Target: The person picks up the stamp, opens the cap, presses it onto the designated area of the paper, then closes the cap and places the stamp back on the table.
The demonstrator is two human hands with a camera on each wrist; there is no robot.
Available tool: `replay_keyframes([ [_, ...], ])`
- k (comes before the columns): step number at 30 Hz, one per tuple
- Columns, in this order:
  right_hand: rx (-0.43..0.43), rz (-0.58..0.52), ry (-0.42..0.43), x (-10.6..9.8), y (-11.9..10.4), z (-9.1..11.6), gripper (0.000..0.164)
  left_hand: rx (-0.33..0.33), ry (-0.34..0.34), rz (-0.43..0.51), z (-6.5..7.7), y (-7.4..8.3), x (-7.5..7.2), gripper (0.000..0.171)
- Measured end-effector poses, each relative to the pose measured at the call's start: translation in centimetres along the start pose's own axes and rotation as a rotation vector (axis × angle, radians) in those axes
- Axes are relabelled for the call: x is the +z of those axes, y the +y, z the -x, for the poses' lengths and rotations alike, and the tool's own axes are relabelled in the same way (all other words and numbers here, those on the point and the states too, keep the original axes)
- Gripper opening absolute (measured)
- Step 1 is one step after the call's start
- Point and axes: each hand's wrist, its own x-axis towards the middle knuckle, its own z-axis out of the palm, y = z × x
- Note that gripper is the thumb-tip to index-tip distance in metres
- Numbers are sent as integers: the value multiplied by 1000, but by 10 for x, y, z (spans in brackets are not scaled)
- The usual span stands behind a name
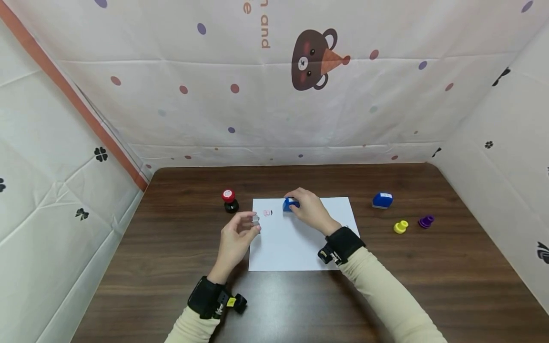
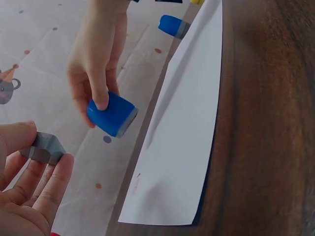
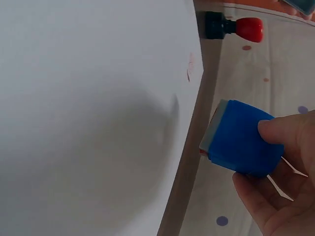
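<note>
My right hand (image 1: 314, 212) grips a blue self-inking stamp (image 1: 290, 205) between thumb and fingers, above the back part of a white sheet of paper (image 1: 296, 247). In the right wrist view, the stamp's pale lower edge (image 3: 214, 129) faces the paper, apart from it. My left hand (image 1: 235, 240) pinches a small translucent grey cap (image 2: 47, 147) by the sheet's left edge. A small pinkish-red print (image 1: 268, 213) with a dark mark marks the sheet's back left corner.
A black stamp with a red top (image 1: 229, 201) stands left of the paper. To the right are another blue stamp (image 1: 382, 200), a yellow stamp (image 1: 401, 226) and a purple one (image 1: 426, 221). Patterned cloth (image 1: 257, 114) hangs behind the brown table (image 1: 180, 252).
</note>
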Motion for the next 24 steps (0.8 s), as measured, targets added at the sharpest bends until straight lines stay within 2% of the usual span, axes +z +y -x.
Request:
replay_keyframes([
  [5,-4,59,-32,6,0,-5,24,9,-2,0,1,0,1,32],
  [11,7,79,-58,10,-1,-11,24,8,-1,-11,2,-1,3,31],
  [24,-3,148,-81,21,1,-16,24,-24,-23,10,2,-3,5,31],
])
